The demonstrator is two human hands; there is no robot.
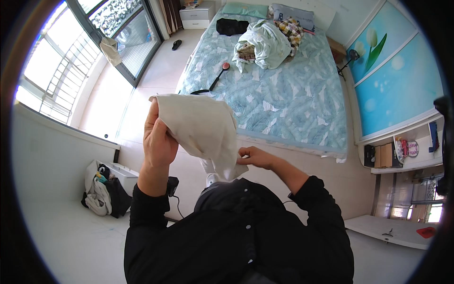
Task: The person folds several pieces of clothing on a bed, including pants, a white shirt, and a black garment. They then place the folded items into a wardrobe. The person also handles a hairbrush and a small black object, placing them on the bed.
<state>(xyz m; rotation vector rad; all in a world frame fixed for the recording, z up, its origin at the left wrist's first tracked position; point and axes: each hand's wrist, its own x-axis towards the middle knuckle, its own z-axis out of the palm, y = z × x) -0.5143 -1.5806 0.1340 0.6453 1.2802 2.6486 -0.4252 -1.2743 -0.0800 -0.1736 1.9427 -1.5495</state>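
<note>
Cloth (198,128), cream-white and crumpled, hangs held up before the bed (283,104). Left hand (158,139) is closed around its upper left edge; right hand (255,157) pinches its lower corner. Far right, brown boxes (385,155) fill a shelf (411,165).

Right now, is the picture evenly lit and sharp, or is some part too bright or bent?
Head view: the window at left is overexposed; the bed edges bend toward the rim; dark corners frame the picture; the cream cloth and left hand look sharp.
</note>
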